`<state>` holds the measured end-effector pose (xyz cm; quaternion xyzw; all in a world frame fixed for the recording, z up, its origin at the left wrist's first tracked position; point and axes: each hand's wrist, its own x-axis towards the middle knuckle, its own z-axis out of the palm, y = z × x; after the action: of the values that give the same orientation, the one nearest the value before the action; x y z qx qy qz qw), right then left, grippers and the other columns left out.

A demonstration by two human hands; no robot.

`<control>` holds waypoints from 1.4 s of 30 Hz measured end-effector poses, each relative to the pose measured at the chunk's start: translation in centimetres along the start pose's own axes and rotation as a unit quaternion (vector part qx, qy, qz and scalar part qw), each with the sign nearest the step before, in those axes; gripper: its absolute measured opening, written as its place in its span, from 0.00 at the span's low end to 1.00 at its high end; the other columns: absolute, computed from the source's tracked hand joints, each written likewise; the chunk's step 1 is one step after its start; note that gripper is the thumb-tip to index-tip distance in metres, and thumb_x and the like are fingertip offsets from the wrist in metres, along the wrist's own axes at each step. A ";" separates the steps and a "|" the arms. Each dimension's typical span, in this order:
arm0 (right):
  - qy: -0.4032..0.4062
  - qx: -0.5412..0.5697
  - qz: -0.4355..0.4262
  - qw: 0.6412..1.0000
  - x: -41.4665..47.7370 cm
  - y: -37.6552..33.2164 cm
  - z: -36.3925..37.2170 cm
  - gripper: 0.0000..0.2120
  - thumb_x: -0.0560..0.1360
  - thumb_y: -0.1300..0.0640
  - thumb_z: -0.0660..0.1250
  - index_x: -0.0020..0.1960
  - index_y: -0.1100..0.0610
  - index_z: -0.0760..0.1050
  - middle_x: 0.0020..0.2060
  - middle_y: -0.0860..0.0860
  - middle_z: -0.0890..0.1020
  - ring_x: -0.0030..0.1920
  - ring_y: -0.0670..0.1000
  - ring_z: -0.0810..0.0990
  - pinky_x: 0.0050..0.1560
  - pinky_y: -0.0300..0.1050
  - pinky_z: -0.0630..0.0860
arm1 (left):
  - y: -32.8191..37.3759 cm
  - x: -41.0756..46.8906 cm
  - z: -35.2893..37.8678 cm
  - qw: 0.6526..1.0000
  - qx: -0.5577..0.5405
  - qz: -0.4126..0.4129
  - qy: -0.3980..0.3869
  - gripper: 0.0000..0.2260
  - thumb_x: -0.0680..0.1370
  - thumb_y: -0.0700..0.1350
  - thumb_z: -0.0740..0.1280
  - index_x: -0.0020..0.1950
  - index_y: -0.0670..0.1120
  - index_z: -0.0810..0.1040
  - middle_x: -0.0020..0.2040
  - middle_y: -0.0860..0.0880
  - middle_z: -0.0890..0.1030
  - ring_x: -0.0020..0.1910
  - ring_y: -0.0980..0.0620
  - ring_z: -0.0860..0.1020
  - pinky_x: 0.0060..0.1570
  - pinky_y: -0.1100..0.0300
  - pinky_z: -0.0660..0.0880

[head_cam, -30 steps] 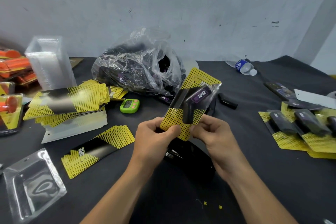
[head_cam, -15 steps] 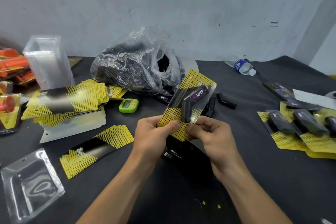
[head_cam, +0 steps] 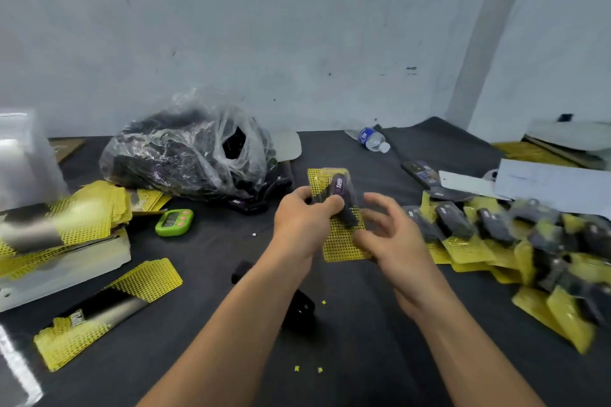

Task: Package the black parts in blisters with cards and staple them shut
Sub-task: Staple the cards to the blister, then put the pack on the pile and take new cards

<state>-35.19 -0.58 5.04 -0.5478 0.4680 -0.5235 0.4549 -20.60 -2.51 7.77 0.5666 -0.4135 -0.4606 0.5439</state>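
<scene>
Over the black table point(head_cam: 363, 357), the left hand point(head_cam: 302, 225) is gripping the carded blister pack point(head_cam: 344, 241), the right hand point(head_cam: 393, 241) hovering open-fingered, its edges likely needing squaring before stapling.

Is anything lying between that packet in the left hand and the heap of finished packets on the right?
Only the person's own right hand, open just right of the packet that the left hand grips. Beyond it, no object shows on the dark tablecloth before the heap of finished packets.
</scene>
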 end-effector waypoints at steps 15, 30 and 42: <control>0.278 -0.394 -0.030 0.876 3.3 3.0 -14.1 0.08 0.78 0.61 0.70 0.51 0.50 0.85 0.46 0.45 0.84 0.41 0.42 0.75 0.46 0.38 0.71 | -4.2 3.9 17.5 0.975 -0.130 -0.176 -0.036 0.10 0.76 0.30 0.70 0.45 0.45 0.81 0.42 0.44 0.82 0.36 0.51 0.82 0.43 0.56 0.81; 0.156 -0.326 -0.069 0.930 2.7 3.4 -5.4 0.16 0.80 0.61 0.63 0.58 0.43 0.81 0.53 0.46 0.80 0.55 0.44 0.75 0.48 0.27 0.66 | -3.8 2.4 11.5 0.980 0.146 0.124 -0.055 0.13 0.81 0.38 0.65 0.57 0.48 0.87 0.50 0.54 0.88 0.46 0.62 0.84 0.51 0.66 0.80; -0.159 -0.233 -0.146 0.948 4.0 -5.5 17.6 0.19 0.76 0.67 0.63 0.33 0.47 0.79 0.28 0.43 0.82 0.30 0.41 0.81 0.37 0.42 0.78 | 6.4 2.6 -13.9 0.846 0.361 0.136 0.367 0.23 0.79 0.62 0.60 0.29 0.51 0.76 0.26 0.55 0.71 0.29 0.50 0.69 0.29 0.59 0.57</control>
<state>-17.34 -3.56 10.39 -0.7768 0.4132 -0.3672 0.3016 -6.24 -2.17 13.78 0.7888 -0.3940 0.0416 0.4700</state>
